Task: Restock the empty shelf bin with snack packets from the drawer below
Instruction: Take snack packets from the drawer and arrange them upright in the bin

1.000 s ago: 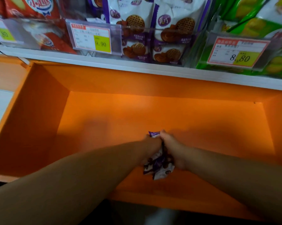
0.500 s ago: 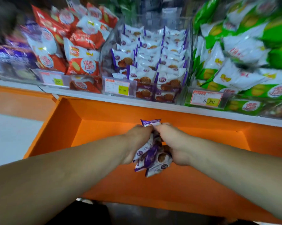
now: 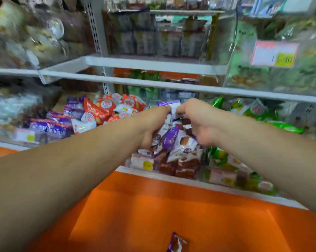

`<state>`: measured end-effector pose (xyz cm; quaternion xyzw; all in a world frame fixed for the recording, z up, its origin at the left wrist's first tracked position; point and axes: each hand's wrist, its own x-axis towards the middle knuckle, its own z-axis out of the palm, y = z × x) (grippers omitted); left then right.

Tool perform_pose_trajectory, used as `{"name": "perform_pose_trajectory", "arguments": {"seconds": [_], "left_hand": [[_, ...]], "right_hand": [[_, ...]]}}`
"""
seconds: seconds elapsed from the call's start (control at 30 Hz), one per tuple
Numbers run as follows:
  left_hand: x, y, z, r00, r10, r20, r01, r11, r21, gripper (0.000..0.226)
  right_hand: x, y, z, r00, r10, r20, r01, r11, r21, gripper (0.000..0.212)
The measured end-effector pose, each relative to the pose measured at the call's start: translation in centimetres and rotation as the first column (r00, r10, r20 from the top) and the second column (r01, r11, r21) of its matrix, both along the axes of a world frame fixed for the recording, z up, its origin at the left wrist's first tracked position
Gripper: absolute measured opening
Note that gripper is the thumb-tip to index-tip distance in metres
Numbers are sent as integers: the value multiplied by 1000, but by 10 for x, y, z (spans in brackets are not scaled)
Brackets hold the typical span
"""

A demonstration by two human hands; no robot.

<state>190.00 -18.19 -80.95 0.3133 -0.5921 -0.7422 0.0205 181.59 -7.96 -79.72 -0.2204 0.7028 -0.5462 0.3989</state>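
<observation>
**Two hands hold a packet bundle at the shelf bin**

The orange drawer (image 3: 153,215) lies open under the shelf's front edge. Above it stands the clear shelf bin (image 3: 199,171), with purple packets behind its front wall. The bundle of snack packets (image 3: 173,140) hangs over that bin, clamped between the left hand (image 3: 151,128) and right hand (image 3: 199,122), whose fingers curl round it. The packets are probably light and slippery, so squeeze the whole clump. One stray packet (image 3: 177,244) lies at the drawer's near edge.

Motion blur smears the upper shelf goods (image 3: 35,33) and the price tag (image 3: 274,54) (its figures unreadable). The bottom edge cuts off the loose packet (image 3: 177,242). The bunched packets (image 3: 173,140) hide the fingertips of the left hand (image 3: 151,126) and right hand (image 3: 199,122).
</observation>
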Motion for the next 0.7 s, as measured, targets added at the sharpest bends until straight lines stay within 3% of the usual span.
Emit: {"name": "perform_pose_trajectory", "arguments": {"seconds": [0.27, 0.33, 0.37, 0.47, 0.57, 0.7], "left_hand": [[-77, -41, -20, 970, 228, 79, -216, 967, -133, 56], [-84, -40, -26, 968, 244, 49, -236, 962, -141, 49], [-82, -36, -26, 970, 240, 25, -235, 962, -141, 41], [-75, -44, -25, 974, 229, 5, -225, 961, -163, 21], [-57, -61, -26, 985, 173, 20, -164, 959, -230, 28], [-37, -68, -34, 987, 158, -36, -161, 930, -331, 29]], "right_hand": [[-62, -45, -12, 991, -130, -12, 131, 988, 78, 28], [-72, -48, -19, 987, -155, -39, 159, 978, 132, 16], [-77, -49, -21, 986, -145, -77, 156, 974, 166, 10], [-92, -48, -30, 960, -79, -269, 141, 965, 221, 52], [-90, -39, -31, 848, 17, -530, 105, 974, 199, 43], [-77, -40, -45, 728, 228, -647, -39, 955, 294, 45]]}}
